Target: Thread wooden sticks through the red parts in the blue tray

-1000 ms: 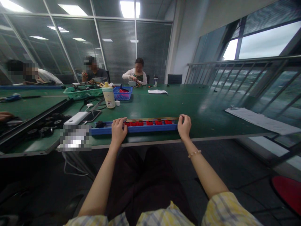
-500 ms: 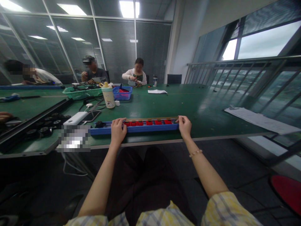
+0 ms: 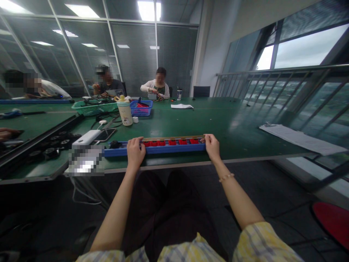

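A long blue tray (image 3: 174, 149) lies on the green table near its front edge, with several red pieces (image 3: 172, 142) in a row inside. Thin yellowish wires (image 3: 174, 138) run straight along its far side. My left hand (image 3: 135, 151) is closed over the tray left of the red pieces, fingertips at the left part of the wires. At the tray's right end, my right hand (image 3: 212, 146) pinches the right end of the wires between thumb and fingers. A black part (image 3: 115, 144) sits in the tray's left end. My fingers partly hide both wire ends.
Left of the tray lie a white power bank (image 3: 86, 137), a phone (image 3: 106, 134) and black round parts (image 3: 50, 153). Beyond stand a cream bottle (image 3: 124, 112), a blue basket (image 3: 141, 108) and a green basket (image 3: 94, 108). Papers (image 3: 291, 138) lie right. Several people sit across.
Both hands and the tray appear shifted very slightly left in the view, the right hand a little more. The grip on the wires looks the same.
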Motion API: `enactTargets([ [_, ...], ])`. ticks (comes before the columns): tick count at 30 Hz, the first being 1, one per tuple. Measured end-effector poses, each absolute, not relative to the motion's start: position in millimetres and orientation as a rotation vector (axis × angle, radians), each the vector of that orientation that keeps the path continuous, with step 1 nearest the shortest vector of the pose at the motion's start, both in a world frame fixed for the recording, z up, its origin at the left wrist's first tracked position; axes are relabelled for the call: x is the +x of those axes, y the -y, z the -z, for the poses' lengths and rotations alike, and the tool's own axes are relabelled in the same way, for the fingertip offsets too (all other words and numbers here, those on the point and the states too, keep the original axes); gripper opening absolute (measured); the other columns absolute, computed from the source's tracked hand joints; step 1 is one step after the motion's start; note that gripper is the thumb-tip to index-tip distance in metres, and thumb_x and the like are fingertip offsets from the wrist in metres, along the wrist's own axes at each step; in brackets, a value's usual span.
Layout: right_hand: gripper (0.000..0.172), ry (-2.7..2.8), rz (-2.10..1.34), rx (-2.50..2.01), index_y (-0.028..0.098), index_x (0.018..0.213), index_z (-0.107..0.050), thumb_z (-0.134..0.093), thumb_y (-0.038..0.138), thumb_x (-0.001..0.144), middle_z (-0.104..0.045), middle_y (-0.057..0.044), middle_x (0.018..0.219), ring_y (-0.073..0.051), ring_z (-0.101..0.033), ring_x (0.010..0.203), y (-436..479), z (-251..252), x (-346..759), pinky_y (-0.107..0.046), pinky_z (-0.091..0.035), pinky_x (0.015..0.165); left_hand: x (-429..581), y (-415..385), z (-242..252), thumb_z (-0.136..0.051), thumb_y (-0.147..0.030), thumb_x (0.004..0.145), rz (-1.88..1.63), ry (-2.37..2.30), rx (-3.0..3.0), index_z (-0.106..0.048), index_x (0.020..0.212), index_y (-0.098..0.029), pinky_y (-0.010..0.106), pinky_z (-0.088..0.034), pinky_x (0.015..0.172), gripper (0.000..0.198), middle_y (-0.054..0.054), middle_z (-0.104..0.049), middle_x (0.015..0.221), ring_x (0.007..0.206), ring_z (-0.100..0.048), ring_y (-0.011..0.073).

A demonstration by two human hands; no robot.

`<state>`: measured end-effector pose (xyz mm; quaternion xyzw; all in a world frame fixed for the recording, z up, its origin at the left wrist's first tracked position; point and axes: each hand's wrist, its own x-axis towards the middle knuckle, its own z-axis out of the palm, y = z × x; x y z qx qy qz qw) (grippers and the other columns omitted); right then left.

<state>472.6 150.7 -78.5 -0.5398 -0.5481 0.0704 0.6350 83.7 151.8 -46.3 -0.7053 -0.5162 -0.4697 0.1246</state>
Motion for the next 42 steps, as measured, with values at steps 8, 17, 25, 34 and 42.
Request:
enactTargets([
  [8, 0.046, 1.263, -0.240, -1.215, 0.021, 0.098, -0.062, -0.045, 0.064, 0.090, -0.073, -0.007, 0.077, -0.023, -0.070, 0.072, -151, 76, 470, -0.039, -0.055, 0.076, 82, -154, 48, -0.044, -0.018, 0.086, 1.409, 1.500, -2.019, -0.062, 0.108, -0.018, 0.045, -0.044, 0.097, 0.029, 0.011, -0.065, 0.107, 0.105, -0.055, 0.0288],
  [17, 0.045, 1.243, -0.296, -1.174, 0.020, 0.099, -0.062, -0.048, 0.062, 0.089, -0.071, -0.006, 0.076, -0.022, -0.069, 0.069, -152, 78, 469, -0.038, -0.055, 0.073, 82, -152, 47, -0.044, -0.019, 0.086, 1.402, 1.510, -1.999, -0.061, 0.108, -0.018, 0.046, -0.045, 0.096, 0.028, 0.011, -0.065, 0.107, 0.104, -0.055, 0.0292],
  [25, 0.041, 1.124, -0.393, -1.090, 0.020, 0.105, -0.056, -0.059, 0.055, 0.083, -0.066, 0.000, 0.064, -0.021, -0.069, 0.065, -150, 75, 468, -0.035, -0.053, 0.068, 83, -151, 45, -0.044, -0.018, 0.086, 1.413, 1.523, -2.014, -0.061, 0.110, -0.018, 0.046, -0.044, 0.097, 0.030, 0.012, -0.064, 0.109, 0.106, -0.055, 0.0289],
  [34, 0.037, 1.062, -0.378, -1.066, 0.020, 0.101, -0.056, -0.062, 0.050, 0.081, -0.067, 0.000, 0.064, -0.019, -0.068, 0.063, -150, 75, 469, -0.033, -0.051, 0.066, 83, -151, 46, -0.044, -0.019, 0.086, 1.404, 1.521, -2.015, -0.061, 0.109, -0.018, 0.046, -0.044, 0.096, 0.029, 0.012, -0.064, 0.109, 0.106, -0.055, 0.0292],
  [42, 0.034, 0.760, -0.481, -0.966, 0.020, 0.091, -0.057, -0.070, 0.045, 0.073, -0.065, 0.001, 0.056, -0.016, -0.063, 0.053, -159, 81, 476, -0.025, -0.043, 0.051, 82, -151, 47, -0.045, -0.018, 0.086, 1.408, 1.522, -2.014, -0.062, 0.109, -0.018, 0.046, -0.044, 0.097, 0.029, 0.011, -0.064, 0.108, 0.106, -0.055, 0.0290],
])
